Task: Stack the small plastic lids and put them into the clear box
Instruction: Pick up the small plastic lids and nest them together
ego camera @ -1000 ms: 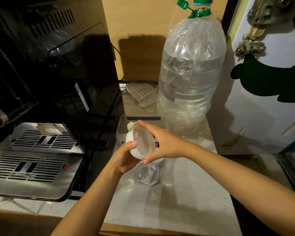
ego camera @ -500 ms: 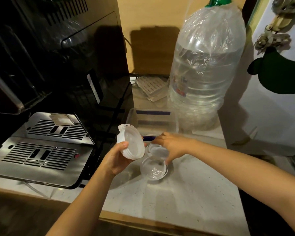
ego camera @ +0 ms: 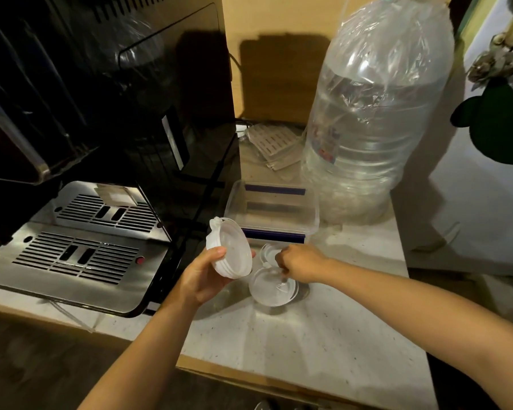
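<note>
My left hand (ego camera: 203,279) holds a tilted stack of round translucent lids (ego camera: 230,250) above the counter, just in front of the clear box (ego camera: 271,210). Two more lids lie on the counter: one (ego camera: 268,253) by the box's front edge and one (ego camera: 273,288) nearer me. My right hand (ego camera: 301,263) is down between them, fingers curled on the edge of the lid by the box. The clear box has blue clips and looks empty.
A large water bottle (ego camera: 373,113) wrapped in plastic stands behind the box on the right. A black coffee machine with a steel drip tray (ego camera: 80,247) fills the left. The speckled counter (ego camera: 323,335) ends at a wooden edge near me.
My right hand left the stack in my left hand and dropped to the lids on the counter. The left hand shifted the stack slightly left. The camera moved closer.
</note>
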